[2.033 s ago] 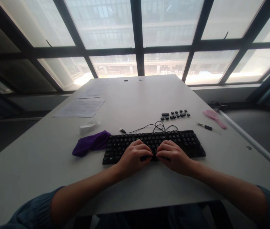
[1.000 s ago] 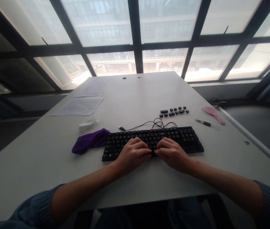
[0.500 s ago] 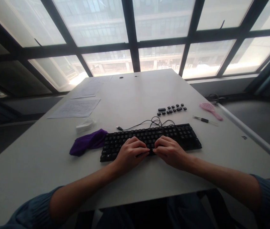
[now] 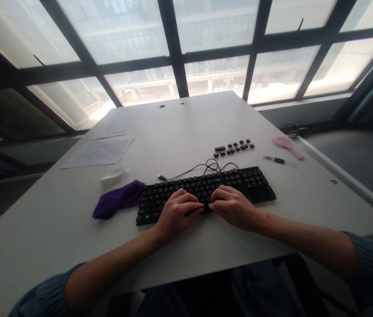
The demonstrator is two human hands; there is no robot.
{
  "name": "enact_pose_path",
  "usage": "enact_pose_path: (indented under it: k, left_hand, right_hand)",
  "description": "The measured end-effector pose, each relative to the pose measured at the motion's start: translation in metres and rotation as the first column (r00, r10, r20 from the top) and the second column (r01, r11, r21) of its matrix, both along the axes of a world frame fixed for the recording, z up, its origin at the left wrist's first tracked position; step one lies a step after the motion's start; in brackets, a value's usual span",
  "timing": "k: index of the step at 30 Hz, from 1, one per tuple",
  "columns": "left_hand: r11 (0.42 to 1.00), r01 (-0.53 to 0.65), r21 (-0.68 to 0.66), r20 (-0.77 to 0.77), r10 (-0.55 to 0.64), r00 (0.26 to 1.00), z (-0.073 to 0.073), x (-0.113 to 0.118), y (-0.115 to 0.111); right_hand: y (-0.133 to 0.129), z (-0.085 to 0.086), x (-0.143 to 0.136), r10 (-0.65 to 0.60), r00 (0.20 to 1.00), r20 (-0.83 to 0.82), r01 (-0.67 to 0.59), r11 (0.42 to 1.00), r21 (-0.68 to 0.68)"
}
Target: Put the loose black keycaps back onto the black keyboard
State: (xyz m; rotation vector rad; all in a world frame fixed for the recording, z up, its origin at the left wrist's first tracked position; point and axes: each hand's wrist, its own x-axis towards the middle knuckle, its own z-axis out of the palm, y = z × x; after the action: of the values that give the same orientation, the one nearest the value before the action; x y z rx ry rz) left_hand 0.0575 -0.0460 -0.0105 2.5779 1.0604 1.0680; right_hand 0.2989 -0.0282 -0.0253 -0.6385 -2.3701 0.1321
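Note:
A black keyboard [image 4: 170,192] lies across the white table, its right part and upper rows in view. Both my hands rest over its front middle. My left hand [image 4: 180,208] has its fingers bent and drawn together at the front row of keys. Facing it across a small gap is my right hand [image 4: 228,204], fingers likewise curled and pinched, tips on the front keys. What the fingertips grip is hidden. Behind the keyboard lie several loose black keycaps [image 4: 231,150], and its cable [image 4: 190,170] with a USB plug.
A purple cloth [image 4: 117,200] touches the keyboard's left end, with a white item [image 4: 113,176] in clear wrap behind it. Printed sheets [image 4: 97,152] lie at the left. Right of the keycaps are a thin wire tool [image 4: 279,160] and a pink hairbrush [image 4: 287,146]. Windows stand beyond the table.
The view has shifted slightly, so everything sits a little further left. My hands stay at the same front part of the keyboard, fingers still bent.

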Motion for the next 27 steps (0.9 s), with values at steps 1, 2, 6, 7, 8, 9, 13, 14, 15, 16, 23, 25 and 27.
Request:
enact_pose_path:
  k: [1,2,6,7,8,9,13,14,15,16,23,25,27]
  left_hand:
    - [1.0,0.009,0.016,-0.006,-0.009,1.0,-0.0001,-0.0002,-0.0001]
    - [0.999,0.017,0.03,-0.016,-0.016,1.0,-0.0003,-0.0005,-0.0001]
    - [0.998,0.038,0.058,-0.052,-0.035,0.998,-0.001,-0.0006,0.0001]
    - [0.997,0.039,0.065,-0.059,-0.036,0.998,-0.0013,-0.0001,0.0002]
    - [0.997,0.038,0.072,-0.065,-0.034,0.997,-0.0019,0.0005,0.0003]
    - [0.996,0.041,0.082,-0.073,-0.035,0.997,-0.0026,0.0012,0.0004]
    - [0.993,0.052,0.106,-0.09,-0.043,0.995,-0.0063,0.003,0.0]
    - [0.993,0.049,0.111,-0.094,-0.039,0.995,-0.0068,0.0031,-0.0004]
    - [0.993,0.04,0.114,-0.098,-0.029,0.995,-0.007,0.0032,-0.0009]
    - [0.992,0.027,0.12,-0.099,-0.015,0.995,-0.0069,0.0033,-0.0015]
    - [0.993,-0.012,0.116,-0.107,0.025,0.994,-0.0055,0.004,-0.0036]
    - [0.994,-0.019,0.112,-0.113,0.032,0.993,-0.0058,0.0037,-0.0037]
    - [0.993,-0.023,0.112,-0.119,0.037,0.992,-0.0057,0.0036,-0.0037]
  right_hand:
    - [0.0,-0.0004,0.0001,-0.001,1.0,0.0,0.001,1.0,-0.001]
    - [0.0001,-0.0009,0.0002,-0.002,1.0,0.001,0.002,1.0,-0.002]
    - [-0.0001,-0.0017,-0.0004,-0.006,1.0,-0.003,0.006,1.0,-0.005]
    - [-0.0002,-0.0016,-0.0007,-0.006,1.0,-0.003,0.006,1.0,-0.005]
    - [-0.0003,-0.0015,-0.001,-0.008,1.0,0.0,0.008,1.0,-0.004]
    - [-0.0005,-0.0014,-0.0012,-0.009,1.0,0.006,0.009,1.0,-0.001]
    - [-0.001,-0.0018,-0.0013,-0.015,0.999,0.041,0.014,1.0,0.009]
    - [-0.001,-0.0021,-0.0012,-0.015,0.999,0.047,0.015,1.0,0.007]
    - [-0.0009,-0.0025,-0.001,-0.018,0.999,0.049,0.018,1.0,0.002]
    - [-0.0006,-0.0028,-0.0007,-0.02,0.999,0.049,0.02,1.0,-0.002]
    - [0.0022,-0.0026,0.0015,-0.023,0.996,0.083,0.022,1.0,0.004]
    - [0.0022,-0.0022,0.0017,-0.03,0.996,0.08,0.029,0.999,0.017]
    - [0.0021,-0.0018,0.0017,-0.037,0.996,0.082,0.034,0.999,0.032]
